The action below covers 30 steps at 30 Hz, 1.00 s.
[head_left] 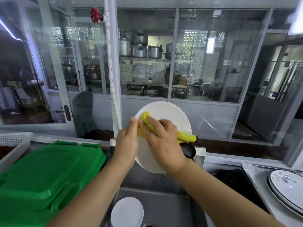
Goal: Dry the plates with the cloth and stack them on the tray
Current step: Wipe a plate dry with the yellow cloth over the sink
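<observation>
Drying in hand: a white plate (165,112) held mid-frame above the sink (157,203).
Left hand (127,141) grips its rim; right hand (161,138) presses the yellow cloth (144,117) flat-fingered. Next, probably: stack on the tray (255,179), lower right.

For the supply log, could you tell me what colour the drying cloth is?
Yellow cloth, seen in the head view.

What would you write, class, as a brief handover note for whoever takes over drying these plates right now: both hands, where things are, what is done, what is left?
Left hand grips the white plate by its left edge, held up over the sink.
Right hand presses the yellow cloth flat on the plate's face.
Done: patterned plates are stacked on the tray at right.
Left: finish wiping this plate and stack it; another white plate waits in the sink.
</observation>
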Each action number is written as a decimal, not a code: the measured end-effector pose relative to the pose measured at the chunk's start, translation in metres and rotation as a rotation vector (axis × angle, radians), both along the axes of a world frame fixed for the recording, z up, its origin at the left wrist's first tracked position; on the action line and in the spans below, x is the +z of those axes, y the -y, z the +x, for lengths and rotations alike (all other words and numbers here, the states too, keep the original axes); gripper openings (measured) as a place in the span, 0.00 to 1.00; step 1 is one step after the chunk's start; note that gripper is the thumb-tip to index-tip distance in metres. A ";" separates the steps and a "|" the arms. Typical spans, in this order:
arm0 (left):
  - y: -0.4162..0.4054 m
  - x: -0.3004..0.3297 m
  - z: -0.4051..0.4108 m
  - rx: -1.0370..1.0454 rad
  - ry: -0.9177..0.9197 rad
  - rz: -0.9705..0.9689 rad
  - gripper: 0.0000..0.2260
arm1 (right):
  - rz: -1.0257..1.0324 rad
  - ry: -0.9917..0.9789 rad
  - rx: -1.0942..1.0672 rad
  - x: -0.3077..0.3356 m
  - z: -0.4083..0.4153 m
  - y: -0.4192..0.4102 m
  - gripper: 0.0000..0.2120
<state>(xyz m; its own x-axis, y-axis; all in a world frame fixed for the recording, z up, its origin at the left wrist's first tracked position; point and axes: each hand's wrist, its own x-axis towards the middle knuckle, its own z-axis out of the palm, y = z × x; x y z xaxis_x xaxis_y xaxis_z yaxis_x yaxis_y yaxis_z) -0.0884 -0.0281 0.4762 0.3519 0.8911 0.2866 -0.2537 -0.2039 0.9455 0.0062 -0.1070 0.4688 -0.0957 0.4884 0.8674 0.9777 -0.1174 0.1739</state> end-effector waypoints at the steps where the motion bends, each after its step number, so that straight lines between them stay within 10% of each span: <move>1: -0.001 0.001 -0.001 0.004 0.027 -0.008 0.21 | -0.021 0.021 0.026 -0.008 -0.004 0.001 0.20; 12: -0.020 0.001 -0.024 -0.043 -0.061 0.015 0.21 | -0.034 -0.013 -0.124 -0.018 0.062 0.040 0.30; 22: -0.028 -0.010 -0.016 -0.048 0.001 -0.176 0.19 | 0.040 -1.408 0.460 0.005 0.052 0.046 0.16; 30: -0.037 -0.016 0.000 0.098 -0.350 0.087 0.19 | 0.109 -1.347 0.520 0.012 0.038 0.043 0.14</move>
<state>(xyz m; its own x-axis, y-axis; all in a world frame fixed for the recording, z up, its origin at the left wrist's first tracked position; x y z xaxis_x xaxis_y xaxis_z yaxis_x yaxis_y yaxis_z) -0.0886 0.0091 0.4599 0.3559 0.9031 0.2404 0.1063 -0.2947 0.9497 0.0439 -0.1504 0.4808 0.6652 0.5803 0.4699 0.3239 0.3428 -0.8818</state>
